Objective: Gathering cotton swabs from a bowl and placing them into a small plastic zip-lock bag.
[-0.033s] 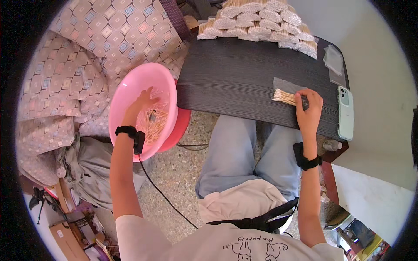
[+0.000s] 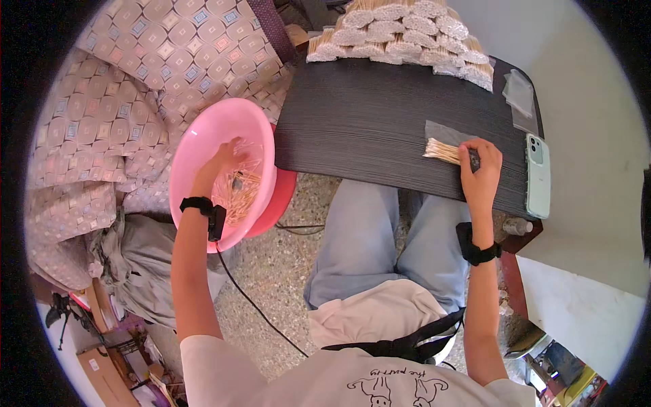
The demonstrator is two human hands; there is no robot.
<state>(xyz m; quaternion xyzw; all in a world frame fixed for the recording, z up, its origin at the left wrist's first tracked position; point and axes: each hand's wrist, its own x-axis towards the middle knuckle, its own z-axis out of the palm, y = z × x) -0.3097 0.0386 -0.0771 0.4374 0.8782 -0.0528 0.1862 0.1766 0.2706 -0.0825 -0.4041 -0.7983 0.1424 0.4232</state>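
Observation:
At the left, my left hand point(image 2: 227, 159) reaches down into a pink tub point(image 2: 182, 169) among loose cotton swabs point(image 2: 237, 203). Its fingers are bent down and partly hidden, so whether they grip any swabs is unclear. My right hand point(image 2: 483, 166) rests on the right part of the dark table, its fingers closed round a small bundle of cotton swabs point(image 2: 441, 150). The white tips of that bundle point left. A clear plastic bag point(image 2: 447, 131) lies flat just behind the bundle, partly under it.
Packed bundles of cotton swabs point(image 2: 403, 34) are piled at the back of the dark table point(image 2: 359, 108). Clear bags point(image 2: 519, 95) and a pale green phone point(image 2: 538, 176) line its right edge. The tub stands on a red stool point(image 2: 278, 200). A black cable point(image 2: 251, 298) hangs from my left wrist.
My left hand's fingers have bent down from a more outstretched pose, inside the tub. My right hand and its bundle stay in place.

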